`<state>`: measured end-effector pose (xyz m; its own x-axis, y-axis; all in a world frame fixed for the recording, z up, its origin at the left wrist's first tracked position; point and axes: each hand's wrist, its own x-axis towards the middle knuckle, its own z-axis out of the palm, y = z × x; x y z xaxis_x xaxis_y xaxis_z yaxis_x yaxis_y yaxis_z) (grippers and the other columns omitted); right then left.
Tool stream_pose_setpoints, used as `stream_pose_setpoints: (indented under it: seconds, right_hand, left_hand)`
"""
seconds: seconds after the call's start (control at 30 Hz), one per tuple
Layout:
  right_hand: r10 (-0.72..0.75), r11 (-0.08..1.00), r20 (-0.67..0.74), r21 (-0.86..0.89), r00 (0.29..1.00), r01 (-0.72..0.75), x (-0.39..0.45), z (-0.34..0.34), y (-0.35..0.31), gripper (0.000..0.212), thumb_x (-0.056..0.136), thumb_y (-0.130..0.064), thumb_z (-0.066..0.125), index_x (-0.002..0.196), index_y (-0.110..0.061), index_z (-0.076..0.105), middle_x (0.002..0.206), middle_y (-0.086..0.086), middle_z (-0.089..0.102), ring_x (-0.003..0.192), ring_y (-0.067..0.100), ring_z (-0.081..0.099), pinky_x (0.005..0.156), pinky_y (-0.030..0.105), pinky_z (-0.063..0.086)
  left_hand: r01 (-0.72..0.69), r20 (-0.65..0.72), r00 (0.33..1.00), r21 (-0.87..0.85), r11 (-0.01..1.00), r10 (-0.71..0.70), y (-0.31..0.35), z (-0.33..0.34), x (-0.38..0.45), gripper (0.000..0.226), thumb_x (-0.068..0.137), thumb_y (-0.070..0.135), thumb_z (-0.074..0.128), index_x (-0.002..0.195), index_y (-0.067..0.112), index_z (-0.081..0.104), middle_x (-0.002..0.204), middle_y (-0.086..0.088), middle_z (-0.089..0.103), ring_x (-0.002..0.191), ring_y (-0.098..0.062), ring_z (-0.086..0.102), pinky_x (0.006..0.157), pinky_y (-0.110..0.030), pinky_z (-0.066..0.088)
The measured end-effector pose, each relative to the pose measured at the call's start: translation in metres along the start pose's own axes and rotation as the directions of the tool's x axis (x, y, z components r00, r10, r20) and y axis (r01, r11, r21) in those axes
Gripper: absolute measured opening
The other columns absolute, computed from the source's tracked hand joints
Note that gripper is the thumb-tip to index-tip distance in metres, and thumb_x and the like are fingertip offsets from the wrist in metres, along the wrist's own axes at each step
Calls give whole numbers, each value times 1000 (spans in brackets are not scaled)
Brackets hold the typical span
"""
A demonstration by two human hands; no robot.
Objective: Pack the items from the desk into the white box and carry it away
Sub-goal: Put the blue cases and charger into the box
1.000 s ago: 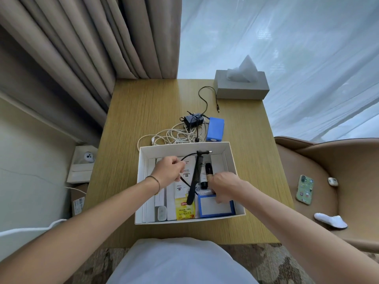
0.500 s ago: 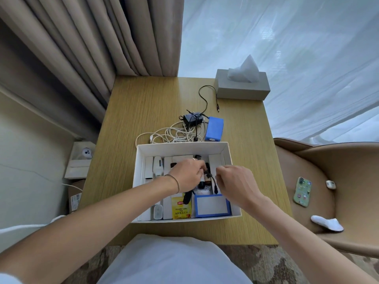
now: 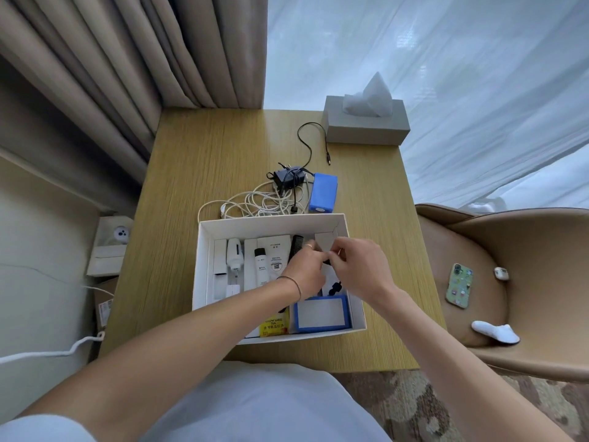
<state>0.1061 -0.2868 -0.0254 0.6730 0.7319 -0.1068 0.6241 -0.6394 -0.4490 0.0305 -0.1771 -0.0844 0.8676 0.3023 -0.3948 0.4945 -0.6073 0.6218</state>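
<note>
The white box (image 3: 271, 220) sits open on the wooden desk (image 3: 197, 173), near its front edge. Both my hands are inside its right half, fingertips meeting. My left hand (image 3: 306, 270) and my right hand (image 3: 361, 269) pinch a black cable (image 3: 334, 287) whose coiled end hangs below them. In the box lie a black comb (image 3: 296, 248), a white tube with a black cap (image 3: 261, 266), a white device (image 3: 235, 256), a yellow tea bag (image 3: 274, 325) and a blue-framed pad (image 3: 322, 314). Behind the box lie a tangle of white cable (image 3: 255, 202), a black adapter (image 3: 287, 178) and a blue block (image 3: 323, 193).
A grey tissue box (image 3: 365, 126) stands at the desk's far right corner. A tan chair (image 3: 510, 250) at the right holds a phone (image 3: 460, 285), an earbud case (image 3: 501, 273) and a white sock (image 3: 495, 333). Curtains hang behind; cartons (image 3: 108, 250) sit on the floor at left.
My hands have come together over the box's right side, bunching the black cable. The comb, held up a second ago, now lies in the box's far part.
</note>
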Motion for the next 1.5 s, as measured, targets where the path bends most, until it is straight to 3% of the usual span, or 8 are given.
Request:
stream_pose_setpoints:
  seconds: [0.1, 0.27, 0.47, 0.6, 0.7, 1.07, 1.37, 1.5]
  right_hand:
    - [6, 1000, 4, 3, 1000, -6, 3, 1, 0, 15, 94, -24, 62, 85, -18, 72, 73, -4, 70, 67, 15, 63, 60, 31, 52]
    - [42, 996, -35, 83, 999, -39, 22, -5, 0, 14, 93, -23, 64, 84, -16, 73, 73, -4, 67, 66, 15, 61, 59, 28, 48]
    - [158, 983, -60, 106, 986, -151, 87, -14, 12, 18, 93, -25, 59, 96, -16, 74, 81, -1, 71, 66, 13, 62, 54, 27, 48]
    - [279, 959, 106, 11, 954, -282, 140, -7, 24, 40, 93, -29, 56, 133, -24, 56, 112, 0, 70, 91, 20, 66, 69, 33, 54]
    - [354, 935, 214, -76, 911, -346, 172, 7, 28, 54, 92, -31, 55, 143, -21, 43, 104, 2, 67, 85, 21, 65, 61, 31, 49]
    - [443, 884, 249, -285, 861, -372, 230, 55, 33, 87, 91, -63, 50, 159, -19, 18, 100, 4, 63, 76, 20, 63, 60, 28, 49]
    - [442, 895, 204, -30, 874, -446, 234, 39, 43, 74, 78, -66, 61, 133, -20, 42, 86, 1, 61, 77, 20, 64, 71, 34, 57]
    - [344, 929, 86, 111, 935, -352, 218, 14, 34, 69, 74, -63, 65, 125, -26, 40, 81, -7, 55, 66, 13, 58, 59, 32, 51]
  left_hand:
    - [-20, 36, 999, 26, 999, 19, 2, 9, 1, 37, 86, -6, 55, 119, 10, 58, 102, -2, 52, 87, -21, 55, 68, -23, 38]
    - [-52, 26, 998, 4, 999, 52, 0, -1, -3, 49, 88, -2, 46, 129, 20, 62, 121, -8, 64, 112, -26, 57, 91, -36, 52]
    - [-104, -100, 990, -80, 991, 96, 1, -36, -14, 43, 93, 3, 45, 124, 24, 66, 122, 5, 63, 112, -15, 58, 97, -28, 49]
    - [-128, -190, 976, -101, 987, 108, 8, -69, -8, 36, 94, 7, 44, 113, 23, 70, 111, 8, 65, 99, -9, 61, 89, -29, 52]
    - [-157, -191, 971, -51, 986, 145, 12, -89, 2, 34, 92, 9, 45, 110, 26, 69, 103, 12, 62, 80, 3, 56, 74, -16, 45]
    - [-3, -248, 969, -22, 1000, -2, -14, -146, 44, 33, 94, 5, 48, 105, 23, 74, 106, 8, 72, 99, -7, 66, 88, -30, 55]
    - [80, -277, 953, -158, 984, -122, -18, -156, 49, 32, 96, 7, 49, 101, 27, 73, 102, 14, 71, 86, -13, 69, 75, -31, 60]
    - [67, -327, 935, -211, 975, -135, -15, -164, 53, 33, 96, 5, 51, 115, 28, 67, 113, 11, 66, 88, -2, 63, 69, -13, 53]
